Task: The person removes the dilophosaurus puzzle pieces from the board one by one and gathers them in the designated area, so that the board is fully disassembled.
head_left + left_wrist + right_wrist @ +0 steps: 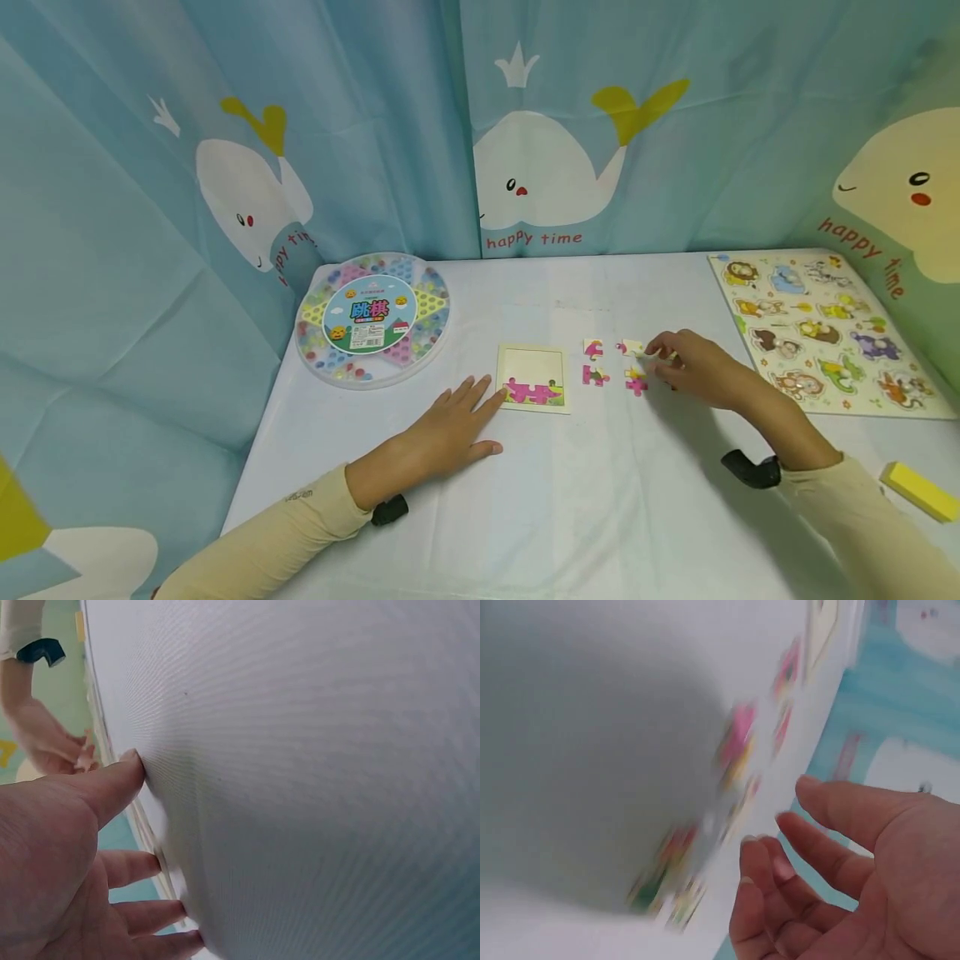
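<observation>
My left hand (450,429) lies with its fingers spread on the white tablecloth, the index fingertip at the lower left edge of a small puzzle frame (531,364). Joined pink puzzle pieces (534,393) fill the bottom row of that frame; its upper part shows bare backing. My right hand (701,371) is over the right end of a group of loose puzzle pieces, fingers bent and thumb apart, with nothing between them in the right wrist view. Near its fingertips lie a pale piece (632,347) and a pink-and-yellow piece (636,382). Other pieces are partly hidden under this hand.
A round Chinese checkers box (431,346) with coloured beads stands at the back left. An animal peg puzzle board (813,358) lies at the right, behind the right forearm. A yellow block (921,492) is at the right edge. Whale-printed curtains (375,167) hang around the table.
</observation>
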Action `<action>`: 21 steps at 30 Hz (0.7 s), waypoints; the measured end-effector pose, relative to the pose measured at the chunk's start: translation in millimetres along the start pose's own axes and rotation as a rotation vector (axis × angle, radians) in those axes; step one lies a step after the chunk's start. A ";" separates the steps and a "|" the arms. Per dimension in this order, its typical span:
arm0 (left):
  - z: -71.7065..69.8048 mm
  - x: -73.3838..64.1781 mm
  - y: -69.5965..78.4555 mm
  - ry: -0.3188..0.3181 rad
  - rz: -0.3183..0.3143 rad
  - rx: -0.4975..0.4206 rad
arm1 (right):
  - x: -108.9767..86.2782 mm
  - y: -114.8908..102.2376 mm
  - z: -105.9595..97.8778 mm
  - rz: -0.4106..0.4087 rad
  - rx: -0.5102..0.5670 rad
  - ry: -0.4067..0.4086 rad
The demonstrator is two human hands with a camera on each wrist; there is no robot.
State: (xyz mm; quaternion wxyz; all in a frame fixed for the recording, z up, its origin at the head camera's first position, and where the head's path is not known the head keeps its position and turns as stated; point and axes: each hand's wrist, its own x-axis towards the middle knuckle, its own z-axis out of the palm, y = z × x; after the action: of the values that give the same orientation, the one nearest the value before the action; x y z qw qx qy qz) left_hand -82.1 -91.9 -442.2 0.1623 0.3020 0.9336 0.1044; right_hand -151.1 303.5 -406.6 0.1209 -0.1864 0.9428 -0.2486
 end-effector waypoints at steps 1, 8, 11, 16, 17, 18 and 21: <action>0.3 0.0 -0.2 0.002 0.001 0.003 | 2.9 -7.5 3.3 -0.010 0.009 -0.001; 0.3 0.4 -0.6 -0.004 -0.005 -0.003 | 23.9 -61.8 40.7 -0.068 0.031 0.012; 0.2 0.5 -0.4 -0.003 -0.005 -0.004 | 32.0 -80.4 60.1 -0.119 0.019 0.030; 0.3 0.4 -0.5 0.008 0.005 0.007 | 42.5 -105.8 87.8 -0.179 -0.004 0.034; 0.4 0.4 -0.6 0.011 0.007 0.008 | 44.5 -109.5 92.2 -0.196 -0.013 0.041; 0.3 0.5 -0.8 0.011 0.009 0.006 | 46.1 -113.2 95.9 -0.214 -0.021 0.053; 0.5 0.7 -1.0 0.011 0.011 0.004 | 49.9 -121.0 105.0 -0.255 -0.044 0.091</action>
State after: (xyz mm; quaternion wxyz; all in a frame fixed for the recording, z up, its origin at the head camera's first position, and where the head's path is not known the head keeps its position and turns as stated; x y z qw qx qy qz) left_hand -83.0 -92.3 -443.1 0.1561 0.3068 0.9330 0.1052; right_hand -127.1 140.9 -440.1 0.0414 -0.2961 0.9211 -0.2494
